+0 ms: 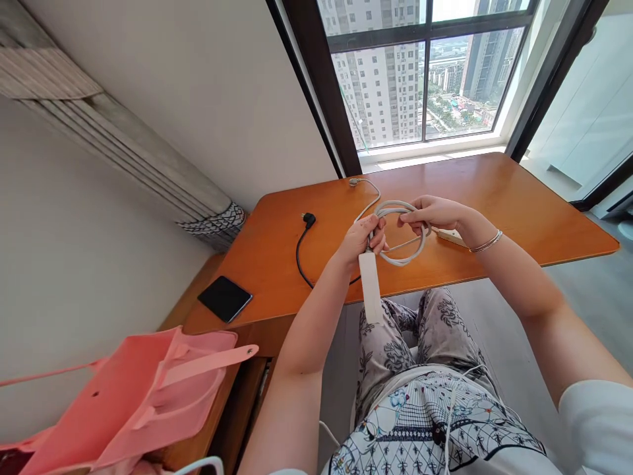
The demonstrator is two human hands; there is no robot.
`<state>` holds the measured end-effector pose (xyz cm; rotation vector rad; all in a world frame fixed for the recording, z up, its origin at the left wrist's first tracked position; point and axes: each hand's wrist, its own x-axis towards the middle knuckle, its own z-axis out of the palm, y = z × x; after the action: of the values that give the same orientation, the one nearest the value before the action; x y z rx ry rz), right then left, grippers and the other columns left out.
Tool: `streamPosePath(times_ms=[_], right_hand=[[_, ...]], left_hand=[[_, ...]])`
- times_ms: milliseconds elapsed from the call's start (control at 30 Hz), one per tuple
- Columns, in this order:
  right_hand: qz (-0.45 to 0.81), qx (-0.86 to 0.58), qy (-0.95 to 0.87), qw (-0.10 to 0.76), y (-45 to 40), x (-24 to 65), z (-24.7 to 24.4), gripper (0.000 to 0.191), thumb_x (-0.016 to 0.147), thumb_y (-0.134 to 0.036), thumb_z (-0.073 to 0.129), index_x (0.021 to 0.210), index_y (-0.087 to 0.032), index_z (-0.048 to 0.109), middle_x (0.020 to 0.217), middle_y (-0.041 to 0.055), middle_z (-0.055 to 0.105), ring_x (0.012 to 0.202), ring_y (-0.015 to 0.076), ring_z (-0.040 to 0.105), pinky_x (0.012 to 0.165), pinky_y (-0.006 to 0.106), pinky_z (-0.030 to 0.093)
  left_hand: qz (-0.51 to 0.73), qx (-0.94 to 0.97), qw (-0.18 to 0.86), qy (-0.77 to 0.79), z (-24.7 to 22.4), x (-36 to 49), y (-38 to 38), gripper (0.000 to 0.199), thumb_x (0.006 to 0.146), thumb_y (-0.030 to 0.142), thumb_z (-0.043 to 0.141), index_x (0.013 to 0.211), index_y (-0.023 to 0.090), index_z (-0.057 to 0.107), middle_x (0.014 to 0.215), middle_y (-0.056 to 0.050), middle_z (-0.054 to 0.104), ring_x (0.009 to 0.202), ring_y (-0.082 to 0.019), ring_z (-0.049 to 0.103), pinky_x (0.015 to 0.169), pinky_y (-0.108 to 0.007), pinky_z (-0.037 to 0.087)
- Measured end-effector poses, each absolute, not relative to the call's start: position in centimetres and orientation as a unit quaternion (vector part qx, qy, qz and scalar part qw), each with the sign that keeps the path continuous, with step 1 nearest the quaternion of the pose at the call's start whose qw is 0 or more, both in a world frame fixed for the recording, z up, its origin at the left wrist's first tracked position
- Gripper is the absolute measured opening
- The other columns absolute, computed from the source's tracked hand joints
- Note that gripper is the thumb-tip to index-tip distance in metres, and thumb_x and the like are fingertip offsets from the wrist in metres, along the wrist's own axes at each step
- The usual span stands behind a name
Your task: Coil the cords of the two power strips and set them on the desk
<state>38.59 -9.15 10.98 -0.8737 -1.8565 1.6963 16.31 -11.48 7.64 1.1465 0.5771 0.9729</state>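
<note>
Two hands: both are up over the brown bench (519, 211), holding one white cord.
Left hand (364, 239): its fingers are curled tight around the cord, at 9 o'clock on the loops.
Right hand (438, 214): its thumb and fingers pinch the cord, at about 2 o'clock on the loops. A shiny bracelet (486, 242) is on that wrist.
White cord (403, 262): wound in round loops between the two hands.
White block (370, 287): long and flat, right below the left hand at 6 o'clock, poking past the near edge of the bench.
Pale plug (353, 182): on the bench, near 12 o'clock from the left hand, on a thin white wire.
Black plug (309, 219): on the bench, between 9 and 10 o'clock from the left hand, with a black wire (299, 254).
Pale strip (452, 236): on the bench at 5 o'clock from the right hand, partly hidden by the wrist.
Dark flat gadget (225, 299): on the bench, at 8 o'clock from the left hand.
Pink bag (148, 396): farther off, also at 8 o'clock.
</note>
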Motion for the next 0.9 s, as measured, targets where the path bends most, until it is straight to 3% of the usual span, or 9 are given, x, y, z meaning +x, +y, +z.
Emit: streamPosePath(times_ms=[67,167,333,467,600,767,900], right_hand=[[0.651,-0.321,-0.643,0.244,-8.6,39.4,9.7,0.039,0.078,-0.049,0.083,0.081,-0.013,0.067,0.068,0.0015,0.061,0.065,0.0126,0.063,0.061,0.024,0.049],[0.68,-0.316,-0.576,0.326,-8.2,39.5,7.7,0.047,0.074,-0.055,0.084,0.088,-0.014,0.067,0.067,-0.0027,0.056,0.063,0.0115,0.061,0.069,0.028,0.054],[0.645,-0.363,-0.489,0.461,-6.7,37.5,5.6,0.053,0.081,-0.066,0.072,0.081,-0.013,0.064,0.052,-0.0103,0.033,0.044,0.0051,0.034,0.05,0.022,0.04],[0.647,-0.365,-0.45,0.495,-4.9,36.5,4.5,0.047,0.084,-0.059,0.071,0.082,-0.013,0.065,0.049,-0.0109,0.029,0.044,0.005,0.027,0.045,0.02,0.033],[0.675,-0.348,-0.41,0.506,-3.8,36.0,3.5,0.03,0.086,-0.044,0.07,0.08,-0.018,0.057,0.049,-0.0096,0.035,0.045,0.0064,0.028,0.044,0.02,0.032],[0.681,-0.346,-0.376,0.524,-3.8,35.6,2.7,0.018,0.086,-0.028,0.066,0.081,-0.02,0.052,0.052,-0.0081,0.045,0.044,0.0065,0.034,0.045,0.018,0.036],[0.718,-0.341,-0.32,0.516,-4.4,35.5,2.4,0.005,0.089,-0.021,0.058,0.087,-0.019,0.054,0.066,-0.0014,0.062,0.048,0.0069,0.047,0.049,0.018,0.045]], left_hand=[[0.468,0.485,0.684,0.28,7.0,16.3,-10.8,0.039,0.088,0.051,0.069,0.076,0.016,0.058,0.041,0.011,0.037,0.033,-0.006,0.04,0.05,-0.022,0.054],[0.482,0.452,0.691,0.293,6.1,16.5,-9.6,0.035,0.091,0.048,0.068,0.081,0.016,0.061,0.044,0.01,0.038,0.035,-0.006,0.042,0.051,-0.021,0.054],[0.488,0.414,0.721,0.268,4.8,17.2,-7.3,0.027,0.091,0.038,0.068,0.081,0.015,0.062,0.049,0.009,0.042,0.039,-0.007,0.043,0.052,-0.023,0.053],[0.492,0.362,0.744,0.271,3.8,17.2,-6.3,0.021,0.089,0.031,0.071,0.081,0.014,0.062,0.055,0.006,0.046,0.048,-0.008,0.049,0.049,-0.019,0.047],[0.499,0.333,0.757,0.259,2.9,16.8,-5.9,0.017,0.093,0.025,0.064,0.082,0.012,0.065,0.052,0.007,0.041,0.044,-0.006,0.043,0.048,-0.019,0.042],[0.474,0.3,0.785,0.264,3.0,16.6,-6.0,0.049,0.105,0.043,0.038,0.078,0.011,0.065,0.045,0.008,0.028,0.035,-0.005,0.029,0.044,-0.019,0.036],[0.496,0.275,0.777,0.273,3.5,16.7,-6.7,0.048,0.107,0.037,0.034,0.075,0.013,0.061,0.043,0.01,0.023,0.033,-0.004,0.024,0.041,-0.016,0.03]])
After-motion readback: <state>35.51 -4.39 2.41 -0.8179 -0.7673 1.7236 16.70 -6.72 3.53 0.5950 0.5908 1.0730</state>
